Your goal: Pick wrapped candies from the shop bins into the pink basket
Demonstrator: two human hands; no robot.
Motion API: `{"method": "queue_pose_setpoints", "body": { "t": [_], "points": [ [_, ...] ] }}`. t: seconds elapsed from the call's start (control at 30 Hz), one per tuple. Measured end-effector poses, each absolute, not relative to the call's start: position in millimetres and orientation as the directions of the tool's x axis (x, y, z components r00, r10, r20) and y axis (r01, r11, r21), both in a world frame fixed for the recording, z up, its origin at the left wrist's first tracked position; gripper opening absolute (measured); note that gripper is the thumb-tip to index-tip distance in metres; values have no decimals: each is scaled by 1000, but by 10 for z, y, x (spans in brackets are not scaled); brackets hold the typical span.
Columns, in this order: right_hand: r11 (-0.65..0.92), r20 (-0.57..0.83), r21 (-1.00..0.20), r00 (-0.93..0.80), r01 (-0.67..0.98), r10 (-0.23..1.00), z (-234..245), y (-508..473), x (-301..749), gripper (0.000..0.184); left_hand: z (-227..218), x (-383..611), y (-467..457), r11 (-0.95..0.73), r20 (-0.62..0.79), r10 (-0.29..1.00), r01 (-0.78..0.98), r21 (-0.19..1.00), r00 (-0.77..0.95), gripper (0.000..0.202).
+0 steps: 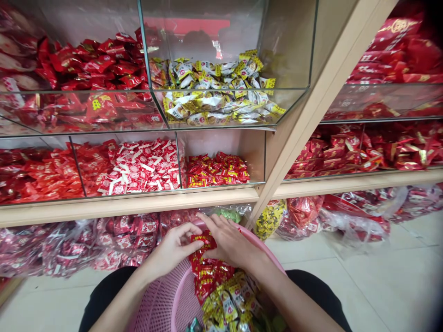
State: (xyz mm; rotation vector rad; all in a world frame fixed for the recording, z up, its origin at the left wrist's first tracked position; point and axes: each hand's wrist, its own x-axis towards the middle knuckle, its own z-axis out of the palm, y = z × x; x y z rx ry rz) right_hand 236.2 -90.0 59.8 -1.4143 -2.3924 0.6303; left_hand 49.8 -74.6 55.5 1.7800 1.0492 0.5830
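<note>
A pink mesh basket [155, 297] stands between my knees. Inside it, small red wrapped candies [207, 276] with yellow print lie beside yellow-and-white wrapped candies [228, 302]. My left hand [176, 246] is at the basket's far side, thumb and fingers curled around some of the red candies. Over the same red pile lies my right hand [228, 242], its fingers stretched out and its palm touching the wrappers. Its fingertips reach towards the far rim. A small green wrapper [194, 325] shows low in the basket.
Wooden shelving [214, 197] with glass-fronted bins rises ahead. One lower bin holds similar red candies [218, 169]; yellow-and-white candies [214, 87] fill the bin above. Clear bags of candy [128, 235] sit beneath the shelf on the tiled floor [377, 272].
</note>
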Motion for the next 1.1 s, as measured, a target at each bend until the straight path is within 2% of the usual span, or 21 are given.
{"method": "queue_pose_setpoints", "body": {
  "t": [0.1,0.2,0.5,0.77,1.1],
  "points": [
    [339,-103,-383,-404,860,909,595,-900,2370,108,579,428,-725,-208,-115,860,548,810,497,21],
    [302,-186,-325,-374,896,909,553,-904,2347,115,585,408,-737,-242,-148,854,633,735,498,15],
    [287,-205,-308,-358,907,911,484,-914,2329,99,494,416,-783,-348,-114,844,696,628,524,10],
    [275,-249,-317,-360,908,899,491,-909,2337,96,510,482,-823,-404,-62,841,698,592,538,10],
    [258,-264,-333,-352,907,898,543,-889,2340,107,363,521,-838,-413,-30,808,602,683,589,6]
  ]
}}
